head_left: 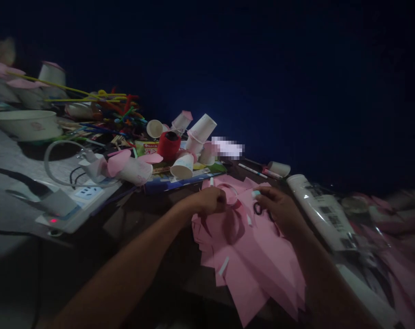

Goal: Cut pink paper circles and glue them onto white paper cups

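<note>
Over a pile of pink paper sheets (258, 256), my left hand (210, 200) is closed with its fingers curled down beside a ring-shaped roll (235, 191), perhaps of tape. What those fingers hold is hidden. My right hand (279, 203) pinches a small white and light-blue piece (255, 194) between thumb and fingertips. Below that piece, the black handle loops of scissors (258, 209) show on the paper, partly covered by my right hand. Short white strips (224, 266) lie on the pink sheets.
Paper cups with pink paper (202, 129) and a red spool (168, 146) stand behind. Colourful pipe cleaners (125, 112) are heaped at the back left. A power strip (86, 196) with cables lies left. Cups in a plastic sleeve (320, 210) border my right arm.
</note>
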Demonstrator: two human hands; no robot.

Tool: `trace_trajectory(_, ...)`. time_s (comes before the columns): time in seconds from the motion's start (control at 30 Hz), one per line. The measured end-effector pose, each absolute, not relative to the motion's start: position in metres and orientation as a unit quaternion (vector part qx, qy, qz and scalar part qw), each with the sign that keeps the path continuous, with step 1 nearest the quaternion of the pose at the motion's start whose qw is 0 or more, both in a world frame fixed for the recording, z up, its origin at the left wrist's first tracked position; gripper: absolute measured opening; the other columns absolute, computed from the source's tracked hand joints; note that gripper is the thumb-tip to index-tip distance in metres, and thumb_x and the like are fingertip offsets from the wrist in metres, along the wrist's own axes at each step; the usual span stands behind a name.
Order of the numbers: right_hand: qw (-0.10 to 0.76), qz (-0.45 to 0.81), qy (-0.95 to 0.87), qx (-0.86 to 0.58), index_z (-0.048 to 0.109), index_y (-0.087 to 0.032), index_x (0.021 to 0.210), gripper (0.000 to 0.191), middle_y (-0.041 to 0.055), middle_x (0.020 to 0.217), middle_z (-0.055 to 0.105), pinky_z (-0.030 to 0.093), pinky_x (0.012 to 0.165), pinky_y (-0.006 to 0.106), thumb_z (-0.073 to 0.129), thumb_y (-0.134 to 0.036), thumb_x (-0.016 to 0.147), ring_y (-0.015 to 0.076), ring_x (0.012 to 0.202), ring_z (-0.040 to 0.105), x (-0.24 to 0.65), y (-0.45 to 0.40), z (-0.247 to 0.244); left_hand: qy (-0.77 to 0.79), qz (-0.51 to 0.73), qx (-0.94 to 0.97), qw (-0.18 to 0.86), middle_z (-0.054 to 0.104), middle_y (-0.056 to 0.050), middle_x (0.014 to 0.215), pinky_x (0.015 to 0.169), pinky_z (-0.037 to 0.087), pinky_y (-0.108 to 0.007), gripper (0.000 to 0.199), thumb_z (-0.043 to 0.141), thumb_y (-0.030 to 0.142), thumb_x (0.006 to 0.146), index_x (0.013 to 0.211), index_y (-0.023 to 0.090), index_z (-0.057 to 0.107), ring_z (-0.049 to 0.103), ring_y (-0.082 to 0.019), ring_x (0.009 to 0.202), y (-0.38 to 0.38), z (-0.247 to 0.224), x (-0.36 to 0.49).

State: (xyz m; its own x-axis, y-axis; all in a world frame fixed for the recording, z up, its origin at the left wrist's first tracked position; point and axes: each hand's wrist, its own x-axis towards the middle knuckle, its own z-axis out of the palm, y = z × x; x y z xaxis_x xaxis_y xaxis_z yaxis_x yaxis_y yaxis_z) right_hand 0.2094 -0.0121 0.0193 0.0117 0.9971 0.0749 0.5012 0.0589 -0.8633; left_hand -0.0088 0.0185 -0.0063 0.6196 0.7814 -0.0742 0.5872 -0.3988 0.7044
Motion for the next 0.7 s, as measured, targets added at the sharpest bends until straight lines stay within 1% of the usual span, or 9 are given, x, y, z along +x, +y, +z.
trace_trajectory(0.1, 0.41, 0.278, -0.601, -0.627, 0.067, -0.015, 0.086, 0.032, 0.0042, 0.079, 0.066, 0.045, 0.063, 0.027, 0.064, -0.039, 0.065, 0.0151, 0.066, 0.057, 0.224, 0.01, 0.007, 0.392, 0.173, 0.81, 0.4, 0.055, 0.0, 0.067, 0.052, 0.035, -0.02, 0.015, 0.053, 0.028, 0.074, 0.074, 0.014, 0.058, 0.048, -0.01, 0.059, 0.025, -0.004, -0.015)
trace_trajectory(0.13, 0.41, 0.268, -0.596, -0.637, 0.067, -0.014, 0.085, 0.033, 0.0048, 0.078, 0.066, 0.045, 0.063, 0.027, 0.063, -0.039, 0.064, 0.0153, 0.066, 0.057, 0.229, 0.015, 0.003, 0.379, 0.191, 0.795, 0.433, 0.052, 0.002, 0.064, 0.051, 0.034, -0.019, 0.016, 0.053, 0.029, 0.074, 0.074, 0.014, 0.057, 0.046, -0.008, 0.056, 0.025, -0.004, -0.016)
trace_trajectory(0.27, 0.386, 0.242, -0.585, -0.671, 0.067, -0.013, 0.087, 0.036, 0.003, 0.064, 0.063, 0.043, 0.056, 0.027, 0.06, -0.042, 0.066, 0.0153, 0.057, 0.055, 0.237, 0.022, -0.013, 0.313, 0.251, 0.702, 0.589, 0.043, 0.005, 0.059, 0.047, 0.031, -0.019, 0.021, 0.057, 0.035, 0.073, 0.072, 0.014, 0.052, 0.037, -0.006, 0.05, 0.024, -0.004, -0.017)
trace_trajectory(0.33, 0.382, 0.238, -0.594, -0.667, 0.066, -0.014, 0.089, 0.037, 0.0029, 0.063, 0.063, 0.043, 0.056, 0.027, 0.058, -0.043, 0.068, 0.0158, 0.057, 0.056, 0.238, 0.021, -0.021, 0.302, 0.259, 0.679, 0.616, 0.042, 0.005, 0.059, 0.047, 0.03, -0.019, 0.024, 0.059, 0.036, 0.072, 0.071, 0.014, 0.052, 0.036, -0.005, 0.05, 0.022, -0.005, -0.016)
trace_trajectory(0.4, 0.371, 0.222, -0.623, -0.652, 0.066, -0.015, 0.091, 0.036, 0.0042, 0.07, 0.065, 0.044, 0.061, 0.029, 0.056, -0.043, 0.071, 0.0167, 0.062, 0.058, 0.239, 0.019, -0.028, 0.307, 0.268, 0.666, 0.625, 0.043, 0.005, 0.059, 0.047, 0.03, -0.018, 0.024, 0.06, 0.036, 0.072, 0.071, 0.013, 0.053, 0.036, -0.005, 0.049, 0.022, -0.005, -0.014)
trace_trajectory(0.47, 0.356, 0.176, -0.668, -0.629, 0.066, -0.016, 0.093, 0.034, 0.0068, 0.082, 0.066, 0.044, 0.068, 0.031, 0.055, -0.041, 0.073, 0.0178, 0.069, 0.058, 0.241, 0.018, -0.032, 0.314, 0.277, 0.653, 0.631, 0.043, 0.005, 0.058, 0.047, 0.029, -0.018, 0.023, 0.061, 0.035, 0.072, 0.071, 0.013, 0.054, 0.036, -0.004, 0.049, 0.022, -0.006, -0.013)
trace_trajectory(0.57, 0.381, 0.09, -0.696, -0.602, 0.067, -0.015, 0.093, 0.033, 0.0111, 0.096, 0.062, 0.043, 0.075, 0.034, 0.055, -0.039, 0.073, 0.0204, 0.081, 0.056, 0.24, 0.015, -0.026, 0.334, 0.278, 0.654, 0.62, 0.045, 0.004, 0.059, 0.046, 0.029, -0.018, 0.022, 0.061, 0.034, 0.072, 0.071, 0.013, 0.055, 0.036, -0.005, 0.049, 0.022, -0.007, -0.012)
trace_trajectory(0.63, 0.41, 0.121, -0.684, -0.591, 0.067, -0.014, 0.091, 0.033, 0.0103, 0.092, 0.061, 0.043, 0.072, 0.032, 0.05, -0.04, 0.078, 0.0195, 0.081, 0.055, 0.234, 0.009, -0.015, 0.34, 0.278, 0.661, 0.608, 0.045, 0.004, 0.059, 0.045, 0.028, -0.018, 0.02, 0.06, 0.033, 0.072, 0.071, 0.013, 0.055, 0.037, -0.005, 0.05, 0.023, -0.008, -0.011)
trace_trajectory(0.7, 0.392, 0.256, -0.678, -0.567, 0.066, -0.015, 0.091, 0.036, 0.0057, 0.078, 0.061, 0.042, 0.064, 0.028, 0.042, -0.041, 0.084, 0.0156, 0.07, 0.054, 0.224, -0.001, -0.003, 0.344, 0.283, 0.663, 0.601, 0.045, 0.004, 0.059, 0.045, 0.028, -0.018, 0.019, 0.059, 0.032, 0.072, 0.07, 0.013, 0.054, 0.037, -0.005, 0.05, 0.023, -0.01, -0.01)
